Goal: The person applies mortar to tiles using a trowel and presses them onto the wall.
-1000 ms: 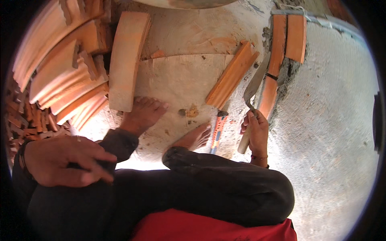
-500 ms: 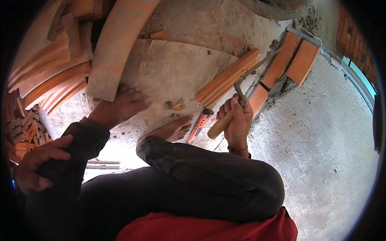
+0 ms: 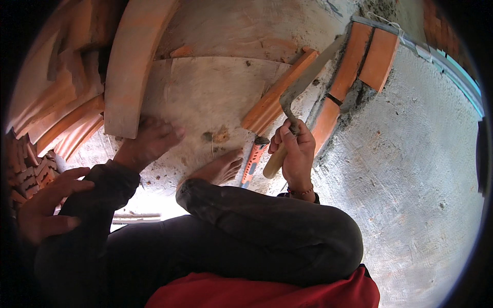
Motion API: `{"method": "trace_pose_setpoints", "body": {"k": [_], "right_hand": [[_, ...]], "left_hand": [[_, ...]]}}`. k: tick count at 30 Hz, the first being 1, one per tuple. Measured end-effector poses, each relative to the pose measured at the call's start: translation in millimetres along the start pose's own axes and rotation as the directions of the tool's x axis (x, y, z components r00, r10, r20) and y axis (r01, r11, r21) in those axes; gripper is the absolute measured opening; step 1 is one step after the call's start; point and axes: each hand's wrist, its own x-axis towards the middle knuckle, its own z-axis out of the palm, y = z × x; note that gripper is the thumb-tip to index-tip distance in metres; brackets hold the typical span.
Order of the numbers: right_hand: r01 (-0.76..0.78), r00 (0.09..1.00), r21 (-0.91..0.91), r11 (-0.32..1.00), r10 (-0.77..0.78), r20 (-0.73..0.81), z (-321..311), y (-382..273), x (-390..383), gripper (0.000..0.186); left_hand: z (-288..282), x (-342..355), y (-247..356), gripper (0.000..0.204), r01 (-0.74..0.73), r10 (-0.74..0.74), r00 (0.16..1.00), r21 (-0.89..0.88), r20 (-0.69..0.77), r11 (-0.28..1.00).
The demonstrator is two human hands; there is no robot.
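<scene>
My right hand (image 3: pixel 298 154) is closed round the wooden handle of a mortar-smeared trowel (image 3: pixel 307 79). The blade points up and right, alongside a row of laid terracotta pieces: a long one (image 3: pixel 352 64), one beside it (image 3: pixel 379 60) and a nearer one (image 3: pixel 325 123). Dark gaps separate these pieces. On the far left, my left hand (image 3: pixel 51 208) rests on my dark-trousered leg, fingers apart and holding nothing. Just left of my right hand lies an orange-and-grey tool (image 3: pixel 252 163); its kind is unclear. Beyond it is a loose grooved terracotta piece (image 3: pixel 279 95).
Stacked terracotta pieces (image 3: pixel 67 110) fill the left side, with a long curved-looking slab (image 3: pixel 137 61) in front. My bare feet stand on a pale board (image 3: pixel 215 87). A grey strip (image 3: pixel 377 24) with string crosses the far end of the row. Rough concrete (image 3: pixel 405 179) spreads right.
The trowel's blade has turned so that more of its flat face shows. The view has shifted slightly, and the round container at the far edge has left it. My left hand stays on my leg.
</scene>
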Motion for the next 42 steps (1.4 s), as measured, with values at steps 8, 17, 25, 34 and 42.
{"method": "trace_pose_setpoints", "body": {"k": [8,17,25,34,42], "right_hand": [[-0.010,1.000,-0.094,0.996,0.011,0.009,-15,10,-10,0.007],[0.018,1.000,-0.117,0.993,-0.020,-0.014,-33,31,-18,0.013],[0.012,0.999,-0.086,0.996,-0.015,-0.029,-38,39,-22,0.015],[0.046,0.999,-0.072,0.996,-0.046,0.002,-37,37,-17,0.015],[-0.042,0.989,0.030,0.999,0.046,-0.140,-50,55,-44,0.005]], "left_hand": [[7,-3,17,0.035,0.087,-0.088,0.992,-0.015,-0.095,0.996],[10,3,-9,0.024,-0.337,0.593,0.792,0.913,0.142,0.231],[-120,-77,153,0.040,-0.364,-0.057,0.732,0.460,0.679,0.810],[-118,-91,206,0.051,-0.243,-0.174,0.801,0.578,0.572,0.779],[-22,72,240,0.060,-0.554,0.547,0.798,-0.049,0.253,0.831]]}}
